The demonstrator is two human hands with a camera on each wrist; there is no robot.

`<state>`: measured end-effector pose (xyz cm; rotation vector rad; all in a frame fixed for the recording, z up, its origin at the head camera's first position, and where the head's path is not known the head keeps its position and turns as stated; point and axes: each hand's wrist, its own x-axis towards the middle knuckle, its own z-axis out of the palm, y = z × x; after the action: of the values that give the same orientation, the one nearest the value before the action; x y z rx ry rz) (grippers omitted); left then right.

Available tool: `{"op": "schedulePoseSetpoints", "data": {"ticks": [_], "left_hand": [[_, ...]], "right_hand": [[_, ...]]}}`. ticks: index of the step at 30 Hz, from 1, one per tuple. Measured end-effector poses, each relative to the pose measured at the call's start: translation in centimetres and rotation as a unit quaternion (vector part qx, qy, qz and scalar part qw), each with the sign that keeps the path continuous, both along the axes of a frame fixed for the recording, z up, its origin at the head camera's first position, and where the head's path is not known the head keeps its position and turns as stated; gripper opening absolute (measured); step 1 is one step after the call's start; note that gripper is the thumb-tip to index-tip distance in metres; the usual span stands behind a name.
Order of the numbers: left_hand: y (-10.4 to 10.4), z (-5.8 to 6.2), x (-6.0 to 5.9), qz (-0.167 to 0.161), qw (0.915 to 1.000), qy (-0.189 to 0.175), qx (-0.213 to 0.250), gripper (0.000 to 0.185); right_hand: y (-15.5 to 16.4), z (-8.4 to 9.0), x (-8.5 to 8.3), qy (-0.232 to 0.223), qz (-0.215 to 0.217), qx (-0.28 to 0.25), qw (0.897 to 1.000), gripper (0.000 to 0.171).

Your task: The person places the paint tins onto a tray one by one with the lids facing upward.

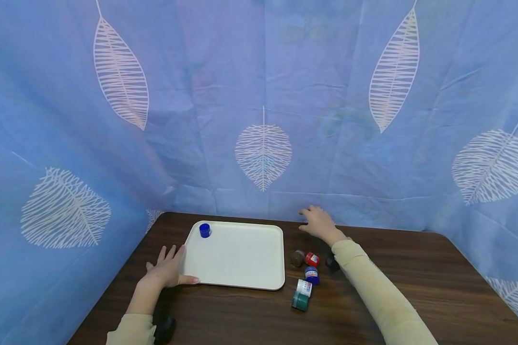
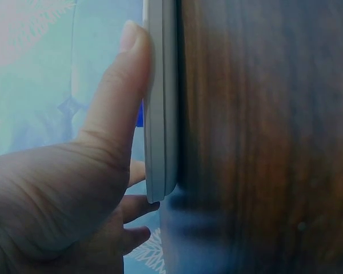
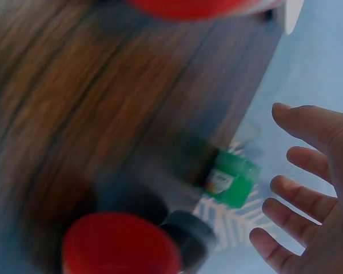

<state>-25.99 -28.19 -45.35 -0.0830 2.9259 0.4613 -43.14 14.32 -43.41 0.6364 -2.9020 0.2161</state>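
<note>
A white tray (image 1: pixel 237 254) lies on the table with a small blue paint jar (image 1: pixel 205 230) near its far left corner. My left hand (image 1: pixel 166 269) is at the tray's near left corner, fingers spread by the left side and thumb along the front edge. In the left wrist view the thumb (image 2: pixel 117 85) lies straight against the tray rim (image 2: pixel 155 114). Right of the tray, my right hand (image 1: pixel 320 224) is near the table's back edge, fingers apart and holding nothing. The right wrist view shows a green jar (image 3: pixel 233 178) near its fingers.
Right of the tray lie a brown jar (image 1: pixel 297 258), a red jar (image 1: pixel 312 259), another blue jar (image 1: pixel 311 275), a white jar (image 1: pixel 304 287) and a dark green jar (image 1: pixel 300 301). A blue leaf-patterned curtain (image 1: pixel 328 163) hangs behind the dark wooden table (image 1: pixel 414 268).
</note>
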Motion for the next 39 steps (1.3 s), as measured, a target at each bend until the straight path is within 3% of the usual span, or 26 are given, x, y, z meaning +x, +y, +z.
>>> {"op": "schedulePoseSetpoints", "data": {"ticks": [11, 21, 32, 39], "left_hand": [[0.1, -0.1, 0.0, -0.002, 1.0, 0.001, 0.005, 0.124], [0.1, -0.1, -0.1, -0.002, 1.0, 0.0, 0.001, 0.125], [0.1, -0.4, -0.1, 0.0, 1.0, 0.002, 0.0, 0.124], [0.1, -0.3, -0.3, 0.003, 1.0, 0.001, 0.004, 0.124]], "right_hand": [[2.3, -0.4, -0.5, -0.056, -0.043, 0.013, 0.997, 0.047], [1.6, -0.2, -0.5, -0.059, -0.034, 0.035, 0.997, 0.032], [-1.5, 0.1, -1.2, -0.041, 0.026, 0.032, 0.998, 0.028], [-4.7, 1.4, -0.4, -0.01, 0.071, 0.026, 0.997, 0.028]]}}
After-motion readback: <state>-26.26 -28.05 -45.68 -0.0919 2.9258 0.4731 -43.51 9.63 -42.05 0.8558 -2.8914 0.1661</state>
